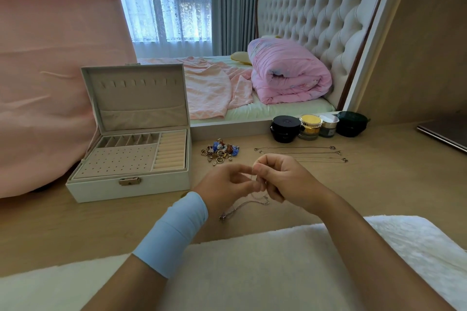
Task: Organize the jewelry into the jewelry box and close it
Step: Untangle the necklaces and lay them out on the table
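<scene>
Here, left hand [227, 182] and right hand [280, 179] meeting fingertip to fingertip, both pinching a thin chain [242, 206].

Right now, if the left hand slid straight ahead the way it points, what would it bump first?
Probably the right hand: the left hand points right at it, fingertips nearly touching around a thin chain.

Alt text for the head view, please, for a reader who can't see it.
Both hands, left hand and right hand, pinch a thin silver chain that trails onto the wooden table. An open, empty white jewelry box stands to the left; a pile of charms and three laid-out necklaces lie beyond.
</scene>
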The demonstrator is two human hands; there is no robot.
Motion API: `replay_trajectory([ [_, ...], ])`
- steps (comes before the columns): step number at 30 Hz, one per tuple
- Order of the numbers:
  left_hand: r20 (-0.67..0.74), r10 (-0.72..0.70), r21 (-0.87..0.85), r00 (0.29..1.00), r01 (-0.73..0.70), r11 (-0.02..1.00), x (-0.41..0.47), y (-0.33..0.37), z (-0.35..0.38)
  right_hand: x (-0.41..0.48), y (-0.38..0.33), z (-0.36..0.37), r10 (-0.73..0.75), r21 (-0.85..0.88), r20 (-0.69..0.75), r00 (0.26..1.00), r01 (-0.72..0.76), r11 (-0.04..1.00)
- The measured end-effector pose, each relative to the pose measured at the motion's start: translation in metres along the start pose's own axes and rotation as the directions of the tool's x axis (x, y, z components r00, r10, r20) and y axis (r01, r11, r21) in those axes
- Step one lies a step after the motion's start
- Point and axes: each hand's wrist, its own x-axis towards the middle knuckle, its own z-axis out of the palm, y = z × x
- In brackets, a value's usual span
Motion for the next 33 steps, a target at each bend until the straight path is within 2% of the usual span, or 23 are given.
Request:
replay_trajectory([
  [5,-0.144,-0.017,-0.057,0.989,0.009,0.998,0.001,-0.002,-0.008,0.002,0.001,-0.007,0.041,-0.024,-0.063,0.997,-0.042,0.999],
  [9,-0.264,0.017,-0.067,0.964,-0.036,0.997,0.002,-0.001,-0.019,0.003,0.008,-0.010,0.120,-0.065,-0.047,0.992,-0.123,0.990],
  [14,-0.436,0.020,-0.205,0.900,-0.121,0.971,0.003,0.002,-0.027,0.001,0.013,-0.019,0.168,-0.111,0.016,0.986,-0.165,0.980],
  [18,-0.569,0.024,-0.174,0.822,-0.149,0.973,0.003,-0.002,-0.039,-0.001,0.017,-0.027,0.174,-0.128,-0.004,0.985,-0.173,0.977],
  [21,-0.623,0.084,-0.026,0.778,-0.128,0.991,0.001,-0.009,-0.048,-0.001,0.021,-0.033,0.189,-0.187,-0.056,0.980,-0.197,0.962],
  [24,-0.580,0.179,0.262,0.795,-0.026,0.965,-0.002,-0.016,-0.057,-0.002,0.025,-0.038,0.224,-0.228,-0.082,0.971,-0.237,0.944],
  [28,-0.532,0.174,0.405,0.829,0.068,0.912,-0.007,-0.016,-0.057,-0.004,0.029,-0.048,0.229,-0.294,-0.170,0.958,-0.271,0.917],
  [30,-0.500,0.191,0.516,0.845,0.113,0.849,-0.006,-0.014,-0.049,-0.005,0.033,-0.057,0.224,-0.308,-0.220,0.949,-0.285,0.908],
  [33,-0.431,0.297,0.730,0.852,0.135,0.670,-0.002,-0.011,-0.036,-0.006,0.037,-0.071,0.233,-0.340,-0.266,0.935,-0.317,0.885],
])
